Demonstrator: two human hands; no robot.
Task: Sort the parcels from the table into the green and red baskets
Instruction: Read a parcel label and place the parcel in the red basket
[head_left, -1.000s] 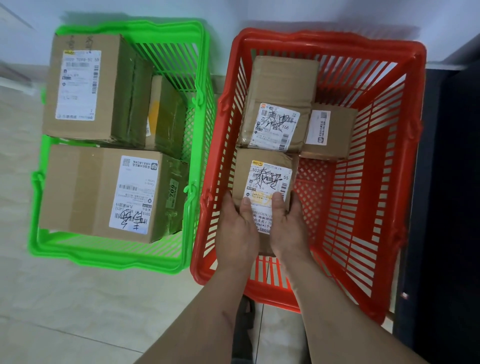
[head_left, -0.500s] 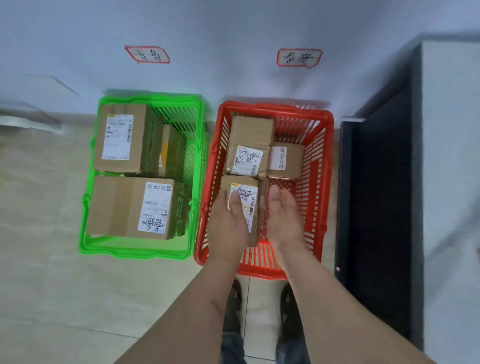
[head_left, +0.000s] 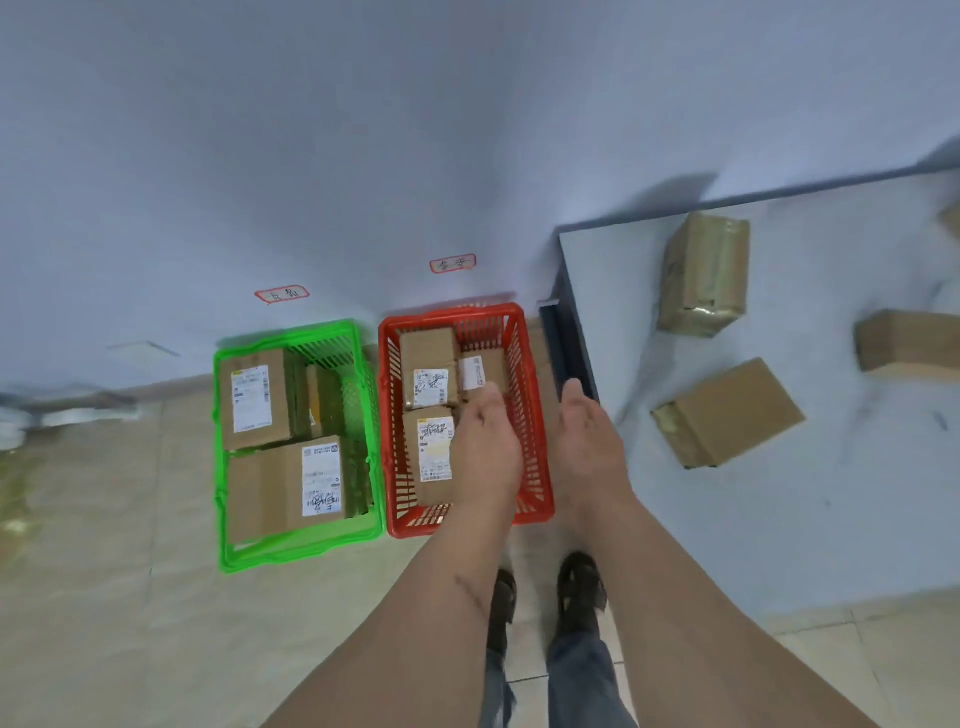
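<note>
The red basket (head_left: 532, 415) stands on the floor and holds three brown parcels; the nearest one (head_left: 431, 452) lies label up. Left of it, the green basket (head_left: 296, 551) holds larger brown parcels (head_left: 254, 400). My left hand (head_left: 485, 447) hovers above the red basket, fingers relaxed, holding nothing. My right hand (head_left: 587, 441) is raised beside the basket's right wall, fingers straight, also holding nothing. On the grey table (head_left: 779, 519) at the right lie more parcels: one near its left edge (head_left: 727, 410) and a taped one farther back (head_left: 704, 273).
A third parcel (head_left: 909, 340) lies at the table's right side. Two handwritten labels (head_left: 452, 263) are stuck on the wall above the baskets. My feet (head_left: 579, 587) stand on the tiled floor between the red basket and the table.
Both hands have let go of the nearest parcel in the red basket and lifted away. My view has risen and swung right, so the table with parcels has come into sight.
</note>
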